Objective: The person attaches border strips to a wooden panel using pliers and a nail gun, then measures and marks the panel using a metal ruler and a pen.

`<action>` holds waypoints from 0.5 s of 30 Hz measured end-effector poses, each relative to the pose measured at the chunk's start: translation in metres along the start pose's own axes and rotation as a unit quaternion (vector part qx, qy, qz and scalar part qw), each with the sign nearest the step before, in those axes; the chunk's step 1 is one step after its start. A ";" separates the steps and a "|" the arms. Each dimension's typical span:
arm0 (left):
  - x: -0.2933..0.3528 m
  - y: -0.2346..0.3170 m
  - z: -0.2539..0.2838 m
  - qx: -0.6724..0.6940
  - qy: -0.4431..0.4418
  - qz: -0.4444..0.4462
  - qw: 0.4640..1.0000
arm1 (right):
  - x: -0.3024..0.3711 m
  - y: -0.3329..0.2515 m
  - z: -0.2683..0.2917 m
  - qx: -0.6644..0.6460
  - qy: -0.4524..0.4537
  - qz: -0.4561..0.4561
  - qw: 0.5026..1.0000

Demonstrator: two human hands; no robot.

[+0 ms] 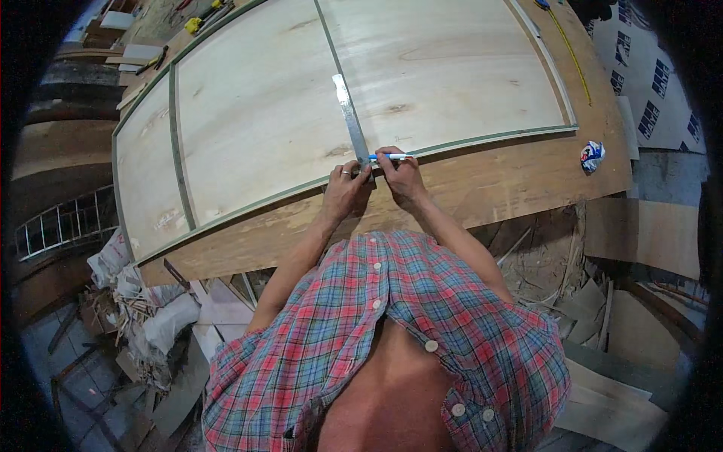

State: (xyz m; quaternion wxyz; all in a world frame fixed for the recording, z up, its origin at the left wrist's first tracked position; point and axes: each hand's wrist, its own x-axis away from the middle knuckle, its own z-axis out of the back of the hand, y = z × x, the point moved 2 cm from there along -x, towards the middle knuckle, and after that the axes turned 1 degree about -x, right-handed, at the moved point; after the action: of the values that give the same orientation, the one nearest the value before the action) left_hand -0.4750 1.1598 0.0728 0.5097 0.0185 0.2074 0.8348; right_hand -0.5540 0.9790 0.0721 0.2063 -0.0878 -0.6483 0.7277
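Observation:
A large pale plywood panel (256, 98) with green-edged strips lies on the wooden workbench (482, 181). Across its near edge rests a metal try square (349, 117), its blade pointing away from me over the panel. The fingers of my left hand (345, 192) are closed on the square's near end, at the panel's edge. In my right hand (404, 181) is a white and blue pen (399, 157), held almost level beside the blade. Its tip meets the square close to the edge strip; whether it touches the wood I cannot tell.
A tape measure (568, 53) lies extended at the bench's far right, and a crumpled wrapper (593, 156) near its right end. Pliers (153, 60) and a yellow tool (194, 25) sit at the far left. Scrap wood and bags (169, 324) crowd the floor on the left.

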 end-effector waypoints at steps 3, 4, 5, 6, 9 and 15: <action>0.000 0.000 0.000 0.008 0.004 -0.006 1.000 | 0.001 -0.008 0.002 0.023 -0.010 -0.017 1.000; 0.000 0.000 0.001 0.012 0.006 -0.008 1.000 | 0.000 -0.008 0.003 0.028 -0.013 0.012 0.999; 0.000 0.000 0.001 0.005 0.006 -0.010 1.000 | -0.002 -0.009 0.003 0.094 -0.009 0.066 0.993; 0.000 0.000 0.001 -0.001 0.007 -0.012 1.000 | -0.003 -0.009 0.002 0.151 -0.009 0.133 0.979; -0.001 -0.001 0.001 0.009 0.002 -0.001 1.000 | -0.007 -0.004 -0.001 0.236 -0.044 0.196 0.951; -0.002 -0.001 0.000 0.017 0.017 -0.002 1.000 | -0.006 -0.009 0.000 0.316 -0.058 0.205 0.925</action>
State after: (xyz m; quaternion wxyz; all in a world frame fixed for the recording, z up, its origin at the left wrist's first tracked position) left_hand -0.4728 1.1586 0.0724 0.5068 0.0124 0.2306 0.8305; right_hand -0.5469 0.9771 0.0805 0.0318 -0.1063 -0.3636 0.9249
